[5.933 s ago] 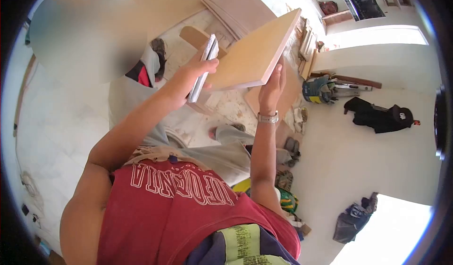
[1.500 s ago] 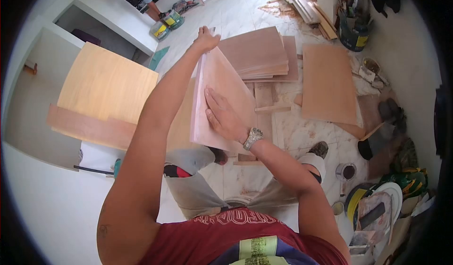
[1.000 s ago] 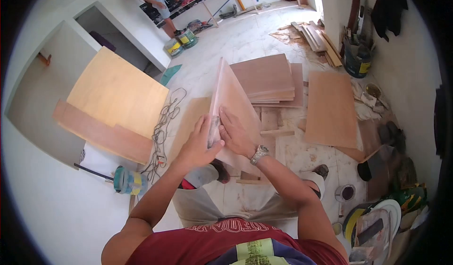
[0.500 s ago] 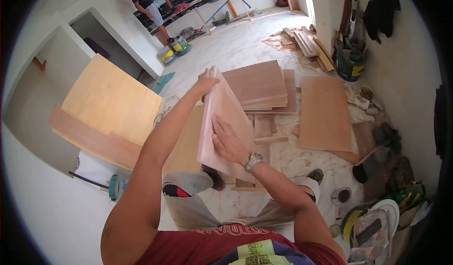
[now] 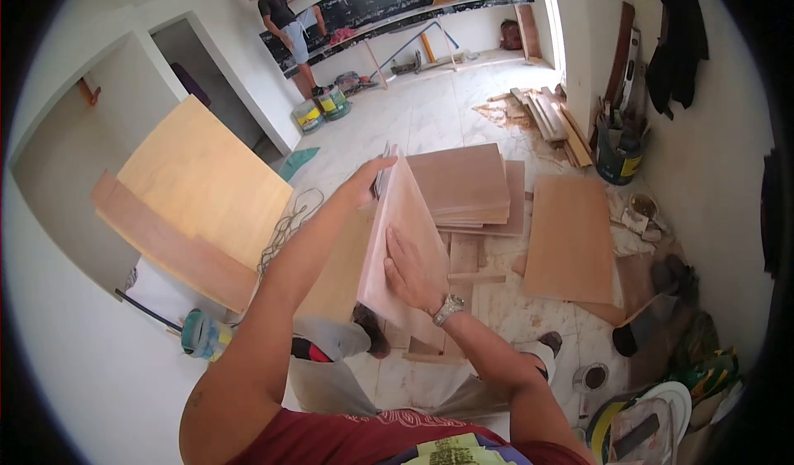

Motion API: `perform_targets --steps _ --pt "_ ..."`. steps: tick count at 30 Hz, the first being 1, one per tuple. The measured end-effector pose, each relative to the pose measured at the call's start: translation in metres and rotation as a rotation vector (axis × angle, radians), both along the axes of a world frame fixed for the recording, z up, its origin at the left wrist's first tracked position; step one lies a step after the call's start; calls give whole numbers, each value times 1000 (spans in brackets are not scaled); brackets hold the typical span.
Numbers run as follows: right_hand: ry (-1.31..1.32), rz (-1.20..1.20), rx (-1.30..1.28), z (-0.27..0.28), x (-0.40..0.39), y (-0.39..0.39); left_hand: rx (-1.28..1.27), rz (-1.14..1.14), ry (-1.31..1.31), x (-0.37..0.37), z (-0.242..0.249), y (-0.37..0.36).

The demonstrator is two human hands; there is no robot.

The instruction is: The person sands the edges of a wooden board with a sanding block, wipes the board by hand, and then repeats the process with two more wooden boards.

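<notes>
A pale wooden panel (image 5: 418, 246) with a pinkish edge stands tilted on its side in front of me. My right hand (image 5: 413, 275), a watch at its wrist, lies flat against the panel's broad face with the fingers stretched out. At the far upper end of the panel's left edge, my left hand (image 5: 368, 181) is closed round a thin grey flat piece (image 5: 383, 165), whose kind I cannot make out. Its fingertips are partly hidden behind the panel. Just beyond is a stack of brown boards (image 5: 463, 179).
A brown board (image 5: 569, 237) lies on the floor at right. Large plywood sheets (image 5: 203, 184) lean at left near a coiled cord (image 5: 285, 233). Wood strips (image 5: 550, 122) and a tool bucket (image 5: 620, 151) are farther right. A person (image 5: 285, 31) stands at the back left.
My left hand has moved down along the panel's edge, and the grey piece now shows above it. My right hand stays flat on the face. The view has tilted upward.
</notes>
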State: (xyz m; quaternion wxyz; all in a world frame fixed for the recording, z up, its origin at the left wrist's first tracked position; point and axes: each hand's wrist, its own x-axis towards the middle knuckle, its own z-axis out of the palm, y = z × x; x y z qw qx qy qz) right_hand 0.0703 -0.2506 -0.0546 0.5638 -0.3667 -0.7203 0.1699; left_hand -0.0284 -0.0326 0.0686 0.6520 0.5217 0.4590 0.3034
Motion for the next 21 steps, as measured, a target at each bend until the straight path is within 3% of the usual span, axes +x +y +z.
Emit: perform_targets --steps 3,13,18,21 --pt "1 -5 27 -8 -3 4 27 -91 66 -6 -7 9" --pt "37 25 -1 -9 -5 4 5 29 -177 2 -22 -5" --pt "37 24 -7 -11 -5 5 -10 136 -79 7 -15 -42" --pt "40 37 -46 -12 -4 5 79 85 -109 -3 -16 -82"
